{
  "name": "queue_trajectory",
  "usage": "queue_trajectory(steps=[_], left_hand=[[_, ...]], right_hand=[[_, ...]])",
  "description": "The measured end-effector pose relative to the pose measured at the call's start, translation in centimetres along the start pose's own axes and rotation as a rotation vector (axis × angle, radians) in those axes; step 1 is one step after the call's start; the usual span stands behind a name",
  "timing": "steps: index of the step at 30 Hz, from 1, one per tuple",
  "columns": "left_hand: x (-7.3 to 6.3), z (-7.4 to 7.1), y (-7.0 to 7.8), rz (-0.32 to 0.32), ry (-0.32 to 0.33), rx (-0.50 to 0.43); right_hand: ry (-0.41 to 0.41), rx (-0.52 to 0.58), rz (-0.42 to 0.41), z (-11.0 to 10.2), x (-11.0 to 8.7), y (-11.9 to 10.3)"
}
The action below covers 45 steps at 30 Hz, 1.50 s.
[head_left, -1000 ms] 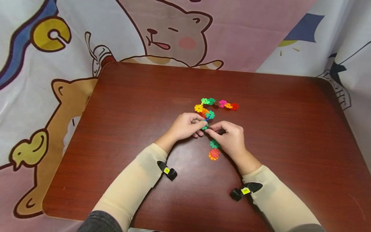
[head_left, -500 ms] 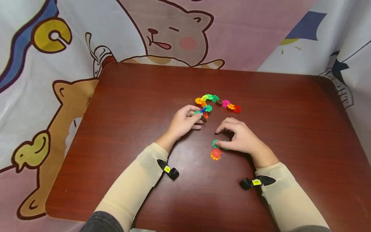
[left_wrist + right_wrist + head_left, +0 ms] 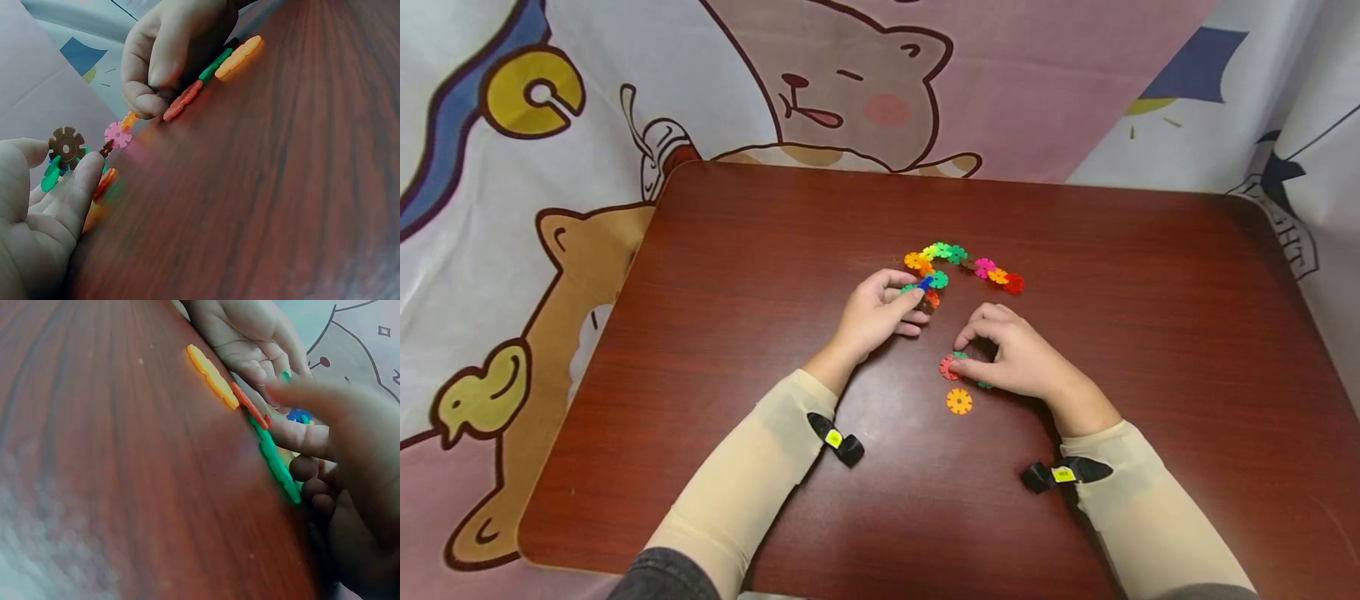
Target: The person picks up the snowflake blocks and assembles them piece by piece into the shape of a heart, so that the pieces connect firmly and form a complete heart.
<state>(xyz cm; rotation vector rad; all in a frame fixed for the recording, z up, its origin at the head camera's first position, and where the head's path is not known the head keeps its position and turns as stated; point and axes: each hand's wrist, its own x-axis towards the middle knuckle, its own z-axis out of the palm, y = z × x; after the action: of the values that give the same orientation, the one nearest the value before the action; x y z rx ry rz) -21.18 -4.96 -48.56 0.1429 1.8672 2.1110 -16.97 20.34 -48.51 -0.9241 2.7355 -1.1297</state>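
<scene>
My left hand (image 3: 880, 304) pinches a green snowflake disc (image 3: 911, 290) at one end of a chain of interlocking plastic snowflake discs. In the left wrist view, a brown disc (image 3: 65, 149) stands upright at its fingertips. The chain curves away past a blue disc (image 3: 926, 284), a yellow-orange disc (image 3: 914, 261) and a pink disc (image 3: 985, 267) to a red end disc (image 3: 1014, 283). My right hand (image 3: 1011, 354) holds a loose red snowflake disc (image 3: 948, 367) between thumb and forefinger, low over loose green discs (image 3: 275, 464). Those green discs are partly hidden.
A loose orange snowflake disc (image 3: 958, 402) lies flat on the brown wooden table (image 3: 760, 217), just in front of the right hand. A curtain with cartoon animals (image 3: 865, 83) hangs behind the table and along its sides.
The right hand has left the chain and moved down to the loose discs. The red disc has shifted off the orange one, toward the green. The left hand has moved the chain's end slightly back.
</scene>
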Motion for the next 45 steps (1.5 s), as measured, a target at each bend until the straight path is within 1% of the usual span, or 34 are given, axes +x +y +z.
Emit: queue_trajectory(steps=[4, 7, 9, 11, 13, 17, 19, 22, 23, 27, 29, 31, 33, 37, 40, 45], left_hand=[[0.0, -0.1, -0.1, 0.001, -0.010, 0.003], [0.1, -0.1, -0.2, -0.004, -0.017, 0.006], [0.1, -0.1, -0.2, -0.009, -0.023, 0.008], [0.1, -0.1, -0.1, -0.012, -0.030, 0.012], [0.0, -0.1, -0.1, -0.016, -0.035, 0.028], [-0.1, 0.0, 0.0, -0.019, -0.037, 0.087], [-0.1, 0.0, 0.1, -0.016, -0.036, 0.105], [-0.1, 0.0, 0.1, -0.015, -0.041, 0.093], [-0.1, 0.1, 0.1, -0.015, -0.045, 0.083], [0.0, 0.1, 0.0, -0.014, -0.048, 0.067], [0.1, 0.2, -0.1, -0.012, -0.046, 0.061], [0.1, 0.2, -0.1, -0.008, -0.044, 0.058], [0.1, 0.2, -0.1, -0.003, -0.046, 0.053], [0.1, 0.1, 0.0, 0.002, -0.059, 0.047], [0.1, 0.1, -0.1, -0.005, -0.068, 0.043], [0.1, 0.1, 0.0, -0.010, -0.077, 0.032]], right_hand=[[-0.035, -0.008, 0.024, 0.1, 0.0, -0.1], [-0.003, -0.002, -0.002, 0.3, 0.1, 0.0], [0.047, 0.011, -0.034, 0.6, 0.1, 0.1], [0.113, 0.043, -0.057, 0.9, 0.1, 0.3], [0.184, 0.076, -0.063, 1.2, 0.1, 0.4], [0.323, 0.143, -0.032, 1.5, 0.1, 0.3], [0.376, 0.163, -0.015, 1.6, 0.1, 0.2], [0.445, 0.161, 0.008, 1.6, 0.1, 0.0], [0.466, 0.169, 0.016, 1.6, 0.2, -0.5], [0.530, 0.234, 0.042, 2.3, 0.4, -1.3], [0.538, 0.268, 0.049, 2.7, 0.4, -1.6], [0.534, 0.255, 0.063, 2.9, 0.4, -1.5], [0.515, 0.245, 0.078, 3.1, 0.4, -1.5], [0.466, 0.237, 0.083, 3.2, 0.4, -1.5], [0.427, 0.249, 0.083, 3.2, 0.3, -1.4], [0.395, 0.293, 0.094, 2.9, 0.2, -1.5]])
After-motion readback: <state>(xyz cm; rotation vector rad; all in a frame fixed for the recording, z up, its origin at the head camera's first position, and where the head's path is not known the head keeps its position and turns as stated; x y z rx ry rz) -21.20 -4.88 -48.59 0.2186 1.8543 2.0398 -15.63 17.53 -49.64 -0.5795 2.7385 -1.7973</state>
